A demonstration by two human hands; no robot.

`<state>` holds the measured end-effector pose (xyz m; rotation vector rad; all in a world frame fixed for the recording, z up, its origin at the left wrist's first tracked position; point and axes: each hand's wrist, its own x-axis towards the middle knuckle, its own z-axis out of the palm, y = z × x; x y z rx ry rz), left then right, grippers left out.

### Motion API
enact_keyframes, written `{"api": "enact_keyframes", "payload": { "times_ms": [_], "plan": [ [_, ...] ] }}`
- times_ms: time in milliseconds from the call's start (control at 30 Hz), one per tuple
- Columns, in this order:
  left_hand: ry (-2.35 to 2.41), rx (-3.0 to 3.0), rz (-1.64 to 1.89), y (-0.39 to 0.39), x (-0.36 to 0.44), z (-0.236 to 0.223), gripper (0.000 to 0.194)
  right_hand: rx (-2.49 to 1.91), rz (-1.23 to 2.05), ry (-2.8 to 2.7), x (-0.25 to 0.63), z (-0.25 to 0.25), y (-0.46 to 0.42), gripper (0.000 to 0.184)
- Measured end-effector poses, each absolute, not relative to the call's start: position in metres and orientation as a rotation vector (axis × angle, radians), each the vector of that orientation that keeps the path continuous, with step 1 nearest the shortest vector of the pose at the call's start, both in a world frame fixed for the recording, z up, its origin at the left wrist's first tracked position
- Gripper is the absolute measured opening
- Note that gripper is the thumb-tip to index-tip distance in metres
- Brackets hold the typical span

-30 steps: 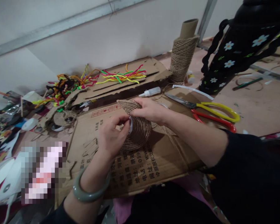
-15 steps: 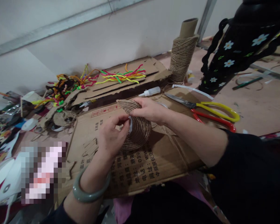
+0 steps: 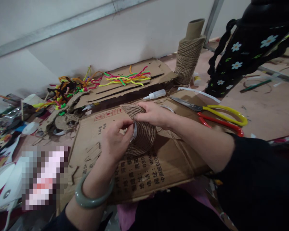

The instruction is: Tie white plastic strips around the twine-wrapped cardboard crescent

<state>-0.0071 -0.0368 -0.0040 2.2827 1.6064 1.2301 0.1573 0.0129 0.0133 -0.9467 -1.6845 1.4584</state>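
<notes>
A round piece of coiled jute twine [image 3: 145, 138] lies over the printed cardboard [image 3: 144, 186], its upper left part narrowing towards a tip. My right hand [image 3: 154, 114] grips its far side, thumb and fingers closed on the rows. At the middle of the coil, my left hand [image 3: 118, 138] pinches a small white strip [image 3: 135, 130], thumb and forefinger together. Part of the coil is hidden behind both hands. Beyond my right hand lies a white squeeze bottle [image 3: 156, 94] with a thin nozzle.
Scissors [image 3: 199, 110] with yellow and red handles lie open at the right. Behind them stand a twine spool [image 3: 189, 57] and a black flowered bottle [image 3: 240, 54]. Colourful pipe cleaners [image 3: 125, 78] rest on cardboard at the back. A white device [image 3: 12, 183] is at the left.
Almost nothing differs. The coil and my fingers have shifted very slightly downward; both hands keep the same hold.
</notes>
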Motion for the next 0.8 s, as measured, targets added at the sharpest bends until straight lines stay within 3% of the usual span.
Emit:
{"api": "enact_keyframes", "payload": {
  "times_ms": [800],
  "plan": [
    [1.628,2.252,1.262,-0.0382,-0.0053,-0.0023,0.01,-0.968,1.407,-1.696,0.1586,0.0158,0.0119,0.01]
  ]
}}
